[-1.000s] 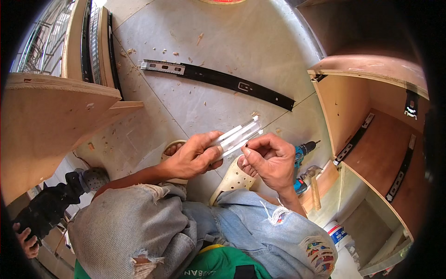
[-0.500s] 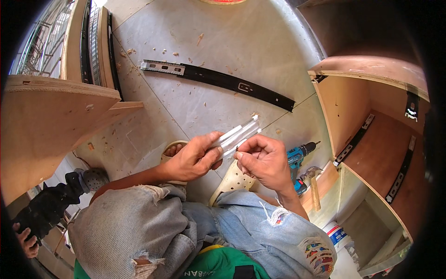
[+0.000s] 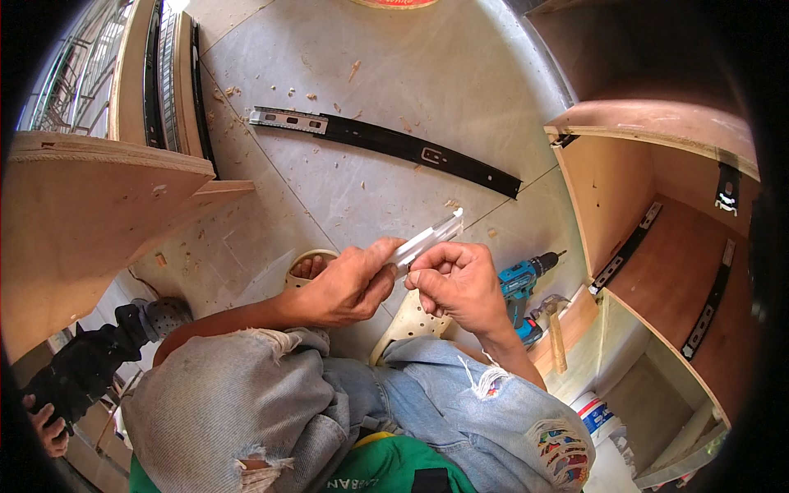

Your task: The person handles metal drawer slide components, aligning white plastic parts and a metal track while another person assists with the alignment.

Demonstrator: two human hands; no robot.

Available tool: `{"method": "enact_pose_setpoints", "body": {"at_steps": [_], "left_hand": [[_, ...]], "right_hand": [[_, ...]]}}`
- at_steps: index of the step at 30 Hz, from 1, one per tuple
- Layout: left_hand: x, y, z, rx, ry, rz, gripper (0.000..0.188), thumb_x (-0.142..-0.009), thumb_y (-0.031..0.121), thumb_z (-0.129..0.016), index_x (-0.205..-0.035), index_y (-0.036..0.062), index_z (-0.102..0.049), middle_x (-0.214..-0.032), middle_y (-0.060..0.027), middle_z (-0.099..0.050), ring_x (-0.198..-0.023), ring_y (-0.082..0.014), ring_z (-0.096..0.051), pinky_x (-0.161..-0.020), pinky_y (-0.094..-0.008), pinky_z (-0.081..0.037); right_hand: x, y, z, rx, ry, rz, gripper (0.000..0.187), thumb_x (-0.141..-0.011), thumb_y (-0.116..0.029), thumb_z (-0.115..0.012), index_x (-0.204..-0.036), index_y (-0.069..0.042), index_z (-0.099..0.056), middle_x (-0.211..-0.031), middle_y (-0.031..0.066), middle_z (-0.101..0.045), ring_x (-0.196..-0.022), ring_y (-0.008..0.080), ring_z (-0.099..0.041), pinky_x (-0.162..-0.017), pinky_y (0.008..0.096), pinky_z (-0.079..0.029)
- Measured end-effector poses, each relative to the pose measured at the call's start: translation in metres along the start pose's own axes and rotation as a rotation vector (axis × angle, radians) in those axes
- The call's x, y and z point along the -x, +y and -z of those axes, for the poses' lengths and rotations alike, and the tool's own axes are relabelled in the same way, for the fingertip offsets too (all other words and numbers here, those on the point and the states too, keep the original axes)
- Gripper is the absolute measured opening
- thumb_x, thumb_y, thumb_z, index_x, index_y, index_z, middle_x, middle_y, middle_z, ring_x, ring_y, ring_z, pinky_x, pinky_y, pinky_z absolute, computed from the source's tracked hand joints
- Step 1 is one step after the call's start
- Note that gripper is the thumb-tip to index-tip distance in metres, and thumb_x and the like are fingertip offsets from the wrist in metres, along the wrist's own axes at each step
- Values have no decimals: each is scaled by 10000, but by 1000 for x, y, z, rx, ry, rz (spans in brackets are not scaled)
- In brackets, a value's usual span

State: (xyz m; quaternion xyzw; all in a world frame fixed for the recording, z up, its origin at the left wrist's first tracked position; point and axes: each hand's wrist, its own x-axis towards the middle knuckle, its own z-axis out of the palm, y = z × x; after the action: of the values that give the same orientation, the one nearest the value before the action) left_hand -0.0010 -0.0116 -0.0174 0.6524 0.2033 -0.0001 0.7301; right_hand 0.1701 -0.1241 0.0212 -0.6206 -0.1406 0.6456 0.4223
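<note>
Tilted up to the right, a pale, shiny channel-shaped strip [image 3: 431,237] sticks out of my left hand [image 3: 353,283], which is closed round its lower end. My right hand [image 3: 460,287] is just beside the strip, thumb and forefinger pinched together. A tiny dark bit shows at those fingertips, too small to name. Beyond both hands, a black drawer slide [image 3: 386,142] with a silvery left end lies across the floor tiles.
A blue cordless drill [image 3: 518,283] and a hammer [image 3: 558,341] lie right of my knee. Further right stands a wooden cabinet [image 3: 612,189] with slides inside. Wooden panels [image 3: 99,205] rise at left. Another person's hand [image 3: 49,427] shows lower left. Wood shavings [image 3: 353,70] dot the floor.
The strip has turned in my left hand, so its open trough no longer faces up as plainly. My right hand has shifted slightly left, still pinched.
</note>
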Motion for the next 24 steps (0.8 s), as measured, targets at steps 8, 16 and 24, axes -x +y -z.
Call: {"method": "enact_pose_setpoints", "body": {"at_steps": [8, 16, 24], "left_hand": [[-1, 1, 1, -143, -1, -76, 376, -872, -23, -498, -1237, -2, -413, -614, -238, -527, -544, -427, -555, -488, -475, -398], [-1, 5, 2, -202, -11, -101, 409, -860, -34, -496, -1251, 3, -381, -648, -248, -556, -581, -458, -564, -508, -517, -403], [-1, 0, 1, -231, -4, -137, 431, -851, -41, -496, -1260, 8, -370, -657, -251, -569, -599, -472, -570, -514, -530, -412]], "right_hand": [[0, 7, -5, -217, 46, -4, 108, -876, -46, -660, -901, 43, -603, -782, 145, -681, -523, 82, -574, -428, 194, -436], [1, 10, -8, -297, 62, -7, 89, -874, -22, -651, -902, 49, -604, -789, 151, -680, -527, 91, -574, -435, 208, -445], [1, 15, -7, -345, 87, -1, 110, -870, -38, -640, -881, 69, -615, -791, 132, -683, -532, 97, -571, -473, 233, -463]]}}
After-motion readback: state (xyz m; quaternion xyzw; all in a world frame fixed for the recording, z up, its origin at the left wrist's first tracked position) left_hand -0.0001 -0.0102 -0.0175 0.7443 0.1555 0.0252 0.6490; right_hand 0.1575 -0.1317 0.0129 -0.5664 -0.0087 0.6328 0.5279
